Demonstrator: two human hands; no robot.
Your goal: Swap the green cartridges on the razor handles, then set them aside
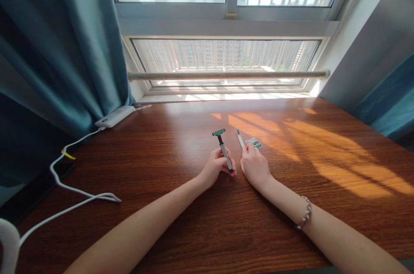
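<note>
A razor with a grey and black handle and a green-striped head stands tilted in my left hand. Its head points up and away from me, clear of the fingers. My right hand is closed around the lower part of a white toothbrush. Dark bristles show at the brush's far end, while the rest of its handle is hidden by the hand. Just beyond the right fingers lies a small clear pack with green-striped razor heads, partly covered by that hand.
Both forearms rest over a brown wooden table. On the left, a white cable runs to a white power strip or adapter beside a blue curtain. A barred window with a rail stands behind the table.
</note>
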